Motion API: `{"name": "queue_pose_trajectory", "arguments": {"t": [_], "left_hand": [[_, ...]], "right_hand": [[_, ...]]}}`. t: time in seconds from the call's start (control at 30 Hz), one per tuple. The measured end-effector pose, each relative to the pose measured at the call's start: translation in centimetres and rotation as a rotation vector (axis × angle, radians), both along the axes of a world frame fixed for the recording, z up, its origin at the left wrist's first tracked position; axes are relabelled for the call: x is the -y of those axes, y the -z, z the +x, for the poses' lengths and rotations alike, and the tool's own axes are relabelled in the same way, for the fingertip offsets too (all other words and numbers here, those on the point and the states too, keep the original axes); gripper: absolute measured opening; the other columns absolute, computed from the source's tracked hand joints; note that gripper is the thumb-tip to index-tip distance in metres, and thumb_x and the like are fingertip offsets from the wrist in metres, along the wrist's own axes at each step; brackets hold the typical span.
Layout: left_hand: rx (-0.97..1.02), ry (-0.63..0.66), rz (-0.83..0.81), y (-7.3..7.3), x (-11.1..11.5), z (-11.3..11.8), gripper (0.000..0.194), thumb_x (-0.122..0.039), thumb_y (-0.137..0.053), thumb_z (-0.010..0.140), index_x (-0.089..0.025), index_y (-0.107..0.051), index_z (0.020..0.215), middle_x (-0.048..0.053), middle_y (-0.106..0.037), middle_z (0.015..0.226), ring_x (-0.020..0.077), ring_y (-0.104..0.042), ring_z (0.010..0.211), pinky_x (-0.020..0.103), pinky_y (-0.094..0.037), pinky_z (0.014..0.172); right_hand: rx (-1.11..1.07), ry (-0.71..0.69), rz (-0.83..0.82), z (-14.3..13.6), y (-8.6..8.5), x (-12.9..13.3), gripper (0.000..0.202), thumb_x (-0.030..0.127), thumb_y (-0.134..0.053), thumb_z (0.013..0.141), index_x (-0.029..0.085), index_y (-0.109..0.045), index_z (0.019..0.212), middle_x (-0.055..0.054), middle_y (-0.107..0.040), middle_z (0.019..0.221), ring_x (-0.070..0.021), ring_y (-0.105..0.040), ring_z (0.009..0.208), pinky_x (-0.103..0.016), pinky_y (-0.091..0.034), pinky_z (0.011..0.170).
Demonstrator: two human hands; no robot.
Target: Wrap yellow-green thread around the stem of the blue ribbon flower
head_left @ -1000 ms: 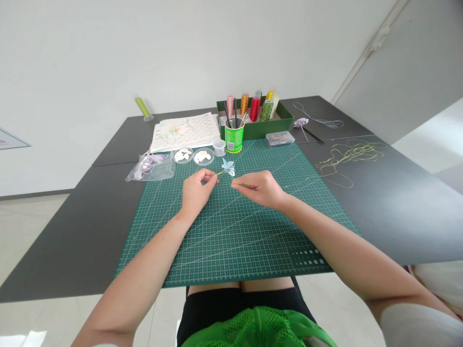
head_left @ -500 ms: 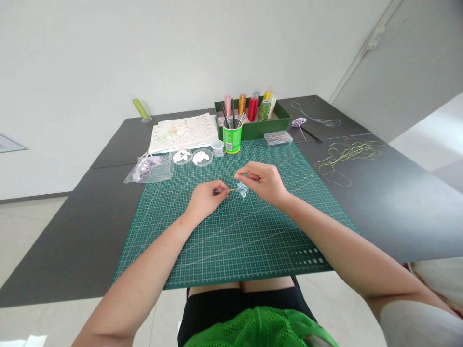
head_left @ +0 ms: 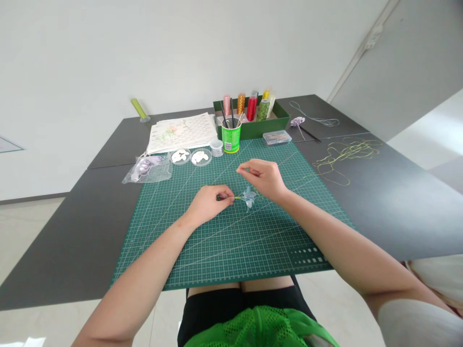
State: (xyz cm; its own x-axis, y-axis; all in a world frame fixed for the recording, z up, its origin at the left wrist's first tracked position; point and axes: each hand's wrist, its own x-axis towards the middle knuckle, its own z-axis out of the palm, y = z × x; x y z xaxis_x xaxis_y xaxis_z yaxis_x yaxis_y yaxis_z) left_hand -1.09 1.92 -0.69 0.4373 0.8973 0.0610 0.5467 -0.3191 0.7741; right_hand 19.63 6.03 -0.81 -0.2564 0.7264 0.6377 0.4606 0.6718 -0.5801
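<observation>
A pale blue artificial flower [head_left: 249,196] lies sideways above the cutting mat [head_left: 217,250], its stem wrapped in yellow-green near the petals. My left hand [head_left: 211,200] pinches that stem to the left of the bloom. To the upper right of the petals, my right hand [head_left: 263,177] is closed in a pinch, apart from the flower. A fine yellow-green thread runs towards it from the loose thread heap [head_left: 347,156] on the right; the bit between the fingertips is too thin to see clearly.
Behind the hands stand a green cup of tools [head_left: 231,139], a green box [head_left: 265,129] with thread spools, and a clear case [head_left: 277,138]. Two dishes of white pieces [head_left: 180,156], paper sheets [head_left: 181,132] and a plastic bag [head_left: 148,168] lie left. A purple flower [head_left: 297,121] lies right.
My left hand has moved slightly right and nearer to me with the flower, whose petals now show more fully. My right hand, still pinched, stands farther from the flower.
</observation>
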Motion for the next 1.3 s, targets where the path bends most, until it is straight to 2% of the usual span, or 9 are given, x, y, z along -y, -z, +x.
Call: {"name": "queue_pose_trajectory", "arguments": {"t": [0.6, 0.77, 0.87, 0.97, 1.03, 1.13, 1.2, 1.3], "left_hand": [[0.124, 0.069, -0.078, -0.4, 0.0, 0.1, 0.009, -0.024, -0.067, 0.086, -0.021, -0.072, 0.078, -0.002, -0.077, 0.078, 0.0159, -0.07, 0.077, 0.03, -0.051, 0.083], [0.186, 0.065, -0.037, -0.8, 0.1, 0.2, 0.009, -0.024, -0.067, 0.085, -0.021, -0.071, 0.078, -0.002, -0.077, 0.077, 0.0161, -0.07, 0.076, 0.03, -0.051, 0.083], [0.24, 0.021, -0.022, -0.9, 0.3, 0.2, 0.006, -0.024, -0.067, 0.086, -0.02, -0.07, 0.082, -0.001, -0.077, 0.078, 0.0164, -0.071, 0.076, 0.03, -0.052, 0.08], [0.302, -0.045, 0.024, -1.0, 0.4, 0.1, 0.006, -0.025, -0.066, 0.088, -0.02, -0.069, 0.085, 0.0, -0.077, 0.078, 0.0164, -0.072, 0.076, 0.03, -0.052, 0.079], [0.334, -0.096, 0.087, -1.1, 0.3, 0.0, 0.008, -0.027, -0.066, 0.089, -0.02, -0.068, 0.086, 0.0, -0.077, 0.078, 0.0165, -0.072, 0.077, 0.03, -0.053, 0.08], [0.375, -0.177, 0.167, -1.1, 0.1, -0.3, 0.009, -0.027, -0.065, 0.09, -0.02, -0.066, 0.084, 0.0, -0.077, 0.078, 0.0163, -0.071, 0.077, 0.03, -0.053, 0.079], [0.398, -0.242, 0.203, -1.1, -0.1, -0.4, 0.009, -0.027, -0.065, 0.09, -0.02, -0.066, 0.084, 0.0, -0.077, 0.077, 0.0161, -0.071, 0.076, 0.029, -0.052, 0.078], [0.42, -0.345, 0.236, -0.8, -0.5, -0.8, 0.01, -0.029, -0.065, 0.091, -0.02, -0.065, 0.085, 0.0, -0.075, 0.075, 0.0157, -0.07, 0.074, 0.029, -0.051, 0.075]], "right_hand": [[0.103, -0.007, -0.085, 0.4, 2.1, -1.7, 0.02, 0.03, -0.062, 0.093, 0.018, -0.077, 0.087, -0.005, -0.075, 0.083, -0.0141, -0.064, 0.071, -0.026, -0.046, 0.067], [0.112, -0.02, -0.133, 0.4, 2.7, -1.9, 0.019, 0.029, -0.064, 0.091, 0.017, -0.077, 0.086, -0.003, -0.071, 0.074, -0.0121, -0.057, 0.063, -0.025, -0.04, 0.061], [0.136, -0.017, -0.184, 0.4, 2.8, -1.8, 0.023, 0.032, -0.061, 0.091, 0.015, -0.076, 0.085, 0.001, -0.059, 0.057, -0.0097, -0.045, 0.053, -0.024, -0.032, 0.055], [0.16, -0.05, -0.234, 0.4, 2.6, -1.5, 0.023, 0.028, -0.058, 0.09, 0.014, -0.074, 0.081, 0.002, -0.057, 0.057, -0.0092, -0.045, 0.053, -0.024, -0.03, 0.055], [0.182, -0.058, -0.243, 0.4, 2.5, -1.4, 0.023, 0.026, -0.057, 0.088, 0.015, -0.069, 0.072, 0.002, -0.056, 0.057, -0.0089, -0.045, 0.053, -0.023, -0.03, 0.055], [0.215, -0.033, -0.22, 0.1, 2.6, -1.3, 0.036, 0.031, -0.059, 0.09, 0.016, -0.058, 0.057, 0.004, -0.044, 0.048, -0.0075, -0.036, 0.048, -0.024, -0.025, 0.052], [0.221, -0.042, -0.202, -0.1, 2.6, -1.1, 0.038, 0.034, -0.058, 0.092, 0.017, -0.058, 0.058, 0.005, -0.041, 0.048, -0.0073, -0.034, 0.047, -0.024, -0.025, 0.052], [0.225, -0.103, -0.172, -0.3, 2.5, -0.7, 0.031, 0.032, -0.054, 0.096, 0.017, -0.068, 0.072, 0.004, -0.051, 0.053, -0.0078, -0.041, 0.05, -0.023, -0.029, 0.055]]}}
